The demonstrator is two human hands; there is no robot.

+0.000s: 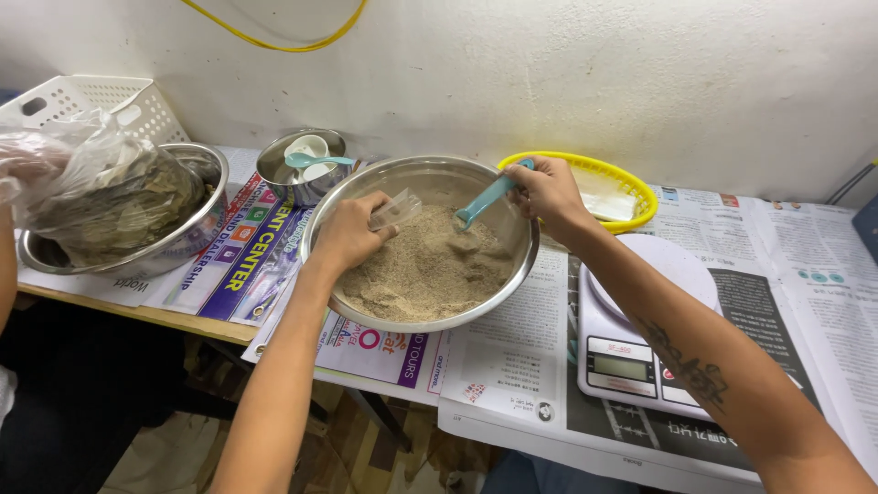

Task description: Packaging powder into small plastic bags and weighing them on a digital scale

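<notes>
Scale: we see a white kitchen scale (640, 343) nearest us, on newspaper (512, 366), under our right forearm.
Big bowl: a steel bowl (512, 274) holds tan, sandy grain (421, 274), between our two hands.
Left hand: our left hand (347, 233) pinches a small clear plastic bag (395, 210) just above the grain, inside the bowl.
Right hand: our right hand (549, 192) is closed on the handle of a teal scoop (489, 199), whose tip dips into the grain.
Further back: a yellow basket (631, 187), a small steel bowl (306, 169) with white cups and a teal spoon.
Far left: a steel bowl of dark leaves (119, 206) under clear plastic, a white basket (87, 101) behind it.
</notes>
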